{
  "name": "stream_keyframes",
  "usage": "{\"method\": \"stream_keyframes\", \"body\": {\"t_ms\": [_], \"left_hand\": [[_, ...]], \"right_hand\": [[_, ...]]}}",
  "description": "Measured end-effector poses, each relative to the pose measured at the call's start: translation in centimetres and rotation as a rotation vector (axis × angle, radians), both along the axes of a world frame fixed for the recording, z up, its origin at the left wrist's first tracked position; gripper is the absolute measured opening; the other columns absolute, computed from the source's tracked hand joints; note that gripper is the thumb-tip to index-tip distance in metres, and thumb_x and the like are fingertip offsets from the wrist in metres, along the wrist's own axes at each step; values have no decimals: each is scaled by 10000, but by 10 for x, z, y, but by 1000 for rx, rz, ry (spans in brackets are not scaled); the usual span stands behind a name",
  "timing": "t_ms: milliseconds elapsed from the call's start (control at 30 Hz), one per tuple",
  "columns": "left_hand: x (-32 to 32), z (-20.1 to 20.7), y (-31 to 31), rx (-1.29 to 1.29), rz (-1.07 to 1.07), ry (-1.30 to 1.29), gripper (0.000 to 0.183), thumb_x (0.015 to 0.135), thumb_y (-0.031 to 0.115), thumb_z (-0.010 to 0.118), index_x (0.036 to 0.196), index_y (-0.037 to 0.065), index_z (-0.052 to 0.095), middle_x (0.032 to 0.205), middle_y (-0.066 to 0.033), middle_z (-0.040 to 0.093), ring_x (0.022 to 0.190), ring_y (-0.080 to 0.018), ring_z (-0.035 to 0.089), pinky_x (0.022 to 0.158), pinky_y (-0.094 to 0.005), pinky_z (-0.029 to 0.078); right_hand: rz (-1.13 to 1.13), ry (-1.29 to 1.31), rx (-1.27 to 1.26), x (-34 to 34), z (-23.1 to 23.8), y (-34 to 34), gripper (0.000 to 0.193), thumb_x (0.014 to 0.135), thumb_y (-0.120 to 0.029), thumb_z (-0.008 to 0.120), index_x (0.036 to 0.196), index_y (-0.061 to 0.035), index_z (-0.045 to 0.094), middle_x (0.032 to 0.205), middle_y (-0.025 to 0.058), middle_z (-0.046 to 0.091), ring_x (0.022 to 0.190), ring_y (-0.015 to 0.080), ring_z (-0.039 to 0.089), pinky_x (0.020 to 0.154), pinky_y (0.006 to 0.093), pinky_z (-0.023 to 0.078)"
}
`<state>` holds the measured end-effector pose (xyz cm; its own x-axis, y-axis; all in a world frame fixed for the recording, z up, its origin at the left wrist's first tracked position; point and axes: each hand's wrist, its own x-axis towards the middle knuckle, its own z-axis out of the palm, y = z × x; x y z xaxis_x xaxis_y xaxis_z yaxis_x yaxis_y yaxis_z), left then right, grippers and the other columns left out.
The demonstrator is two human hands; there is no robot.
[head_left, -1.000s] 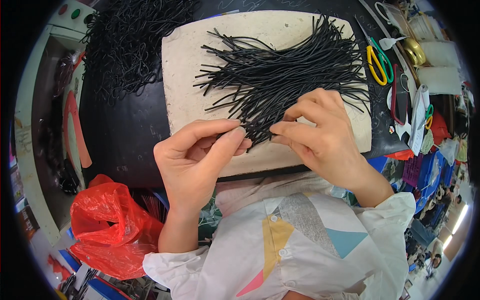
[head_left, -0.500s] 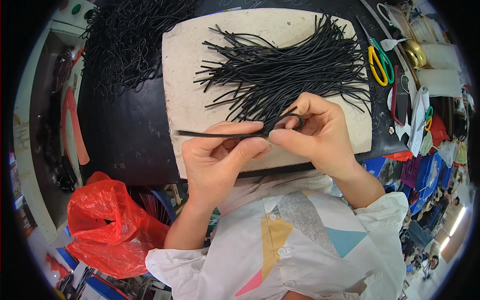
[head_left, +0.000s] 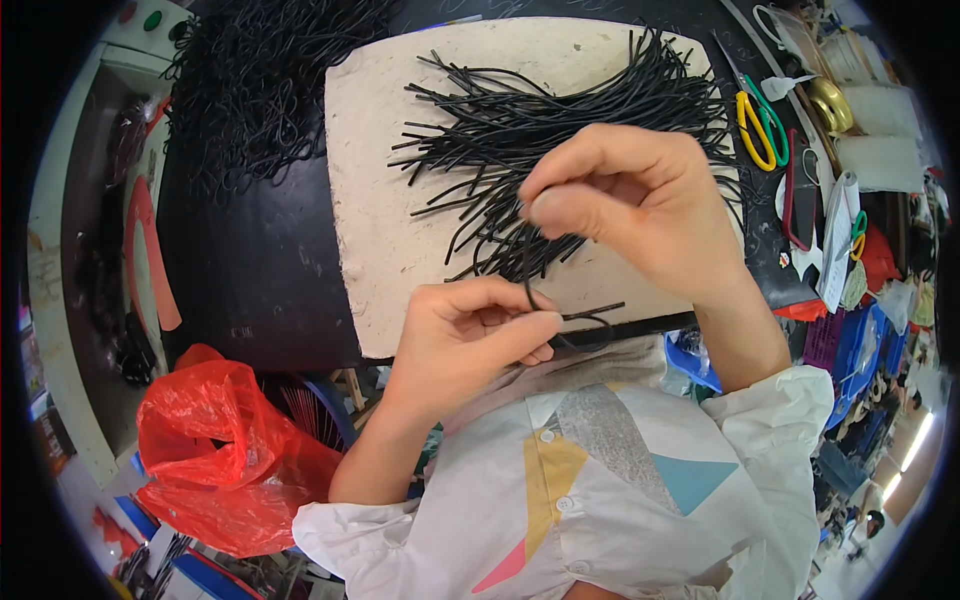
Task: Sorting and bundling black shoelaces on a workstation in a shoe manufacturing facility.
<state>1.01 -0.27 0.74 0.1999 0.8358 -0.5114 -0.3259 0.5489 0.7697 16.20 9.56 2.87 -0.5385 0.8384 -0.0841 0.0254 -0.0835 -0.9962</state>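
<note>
A thin black cord [head_left: 528, 270] runs between my two hands in front of my chest. My left hand [head_left: 475, 335] pinches it between thumb and forefinger, and a loop and a short end of the cord stick out to the right of that thumb. Higher up, my right hand [head_left: 630, 205] grips the cord's upper part between thumb and fingertips; the very end is hidden there. Behind the hands, a thick bundle of cut black cords [head_left: 580, 115] lies across a cream-coloured board [head_left: 370, 200].
Tangled black cords [head_left: 250, 90] are heaped at the far left of the black table [head_left: 250, 290]. Scissors with yellow and green handles [head_left: 757, 130] lie right of the board. A red plastic bag [head_left: 230, 450] stands at the lower left. A pink curved piece [head_left: 145, 255] is on the left.
My right hand has risen and drawn one part of the cord upward. My left hand has shifted slightly right and down, and the cord's loop now hangs at its thumb.
</note>
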Motion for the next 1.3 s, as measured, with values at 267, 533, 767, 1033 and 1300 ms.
{"method": "stream_keyframes", "body": {"t_ms": [267, 533, 767, 1033, 1300], "left_hand": [[7, -16, 7, 262, 504, -56, 102, 808, -1, 557, 896, -50, 577, 802, -70, 571, 697, -105, 532, 609, -191, 421], [-2, -14, 2, 326, 87, 108, 108, 781, -43, 569, 888, -57, 570, 824, -54, 519, 717, -79, 498, 636, -188, 413], [-4, -11, 2, 170, 127, 66, 158, 751, -77, 585, 909, -72, 581, 822, -89, 600, 739, -118, 591, 660, -203, 493], [-8, -6, 2, 341, 36, 228, 144, 735, -69, 611, 877, -69, 587, 780, -103, 604, 715, -112, 601, 628, -191, 497], [-8, -9, 4, 242, 50, 247, 136, 730, -45, 627, 843, -37, 552, 745, -82, 594, 637, -95, 579, 580, -192, 477]], "right_hand": [[-186, -340, 1365, 6, -50, -49, 282, 464, -103, 629, 746, -106, 638, 757, 11, 546, 707, 162, 505, 617, 292, 368], [-59, -83, 246, 6, -29, -38, 129, 708, -106, 663, 811, -38, 627, 774, 33, 590, 746, 134, 548, 705, 270, 401], [-13, 152, -264, 10, -32, -43, 130, 786, -63, 604, 884, 22, 599, 785, 33, 572, 732, 82, 539, 657, 211, 434], [136, -101, 3, 15, -30, -42, 121, 784, -42, 552, 879, 9, 608, 752, 74, 602, 627, 128, 564, 563, 234, 448], [59, -338, 371, 19, -22, -43, 102, 724, -3, 564, 822, 7, 591, 685, 95, 560, 588, 210, 560, 518, 272, 429]]}}
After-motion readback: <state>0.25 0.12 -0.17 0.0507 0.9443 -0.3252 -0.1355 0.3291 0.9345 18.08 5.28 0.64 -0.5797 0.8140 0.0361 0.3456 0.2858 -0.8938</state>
